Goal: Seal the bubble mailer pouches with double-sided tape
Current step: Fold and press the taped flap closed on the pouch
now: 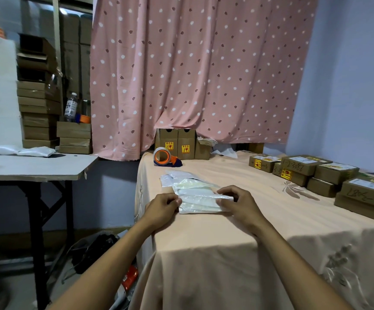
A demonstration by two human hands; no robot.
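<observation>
both hands are on the nearest pouch (200,201), which lies on the cloth-covered counter (226,242) at the front of a loose stack (181,179) of others. the left hand (163,203) pinches its left end and the right hand (237,201) its right end, fingers (223,201) curled onto the plastic. it looks like the flap is being closed, though i can't make out any tape strip. next, i'd guess, comes a firm press along the flap, edges kept square.

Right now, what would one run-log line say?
left hand: pinches pouch left end | right hand: pinches its right end | pouch: atop pile | dispenser: untouched, behind
</observation>
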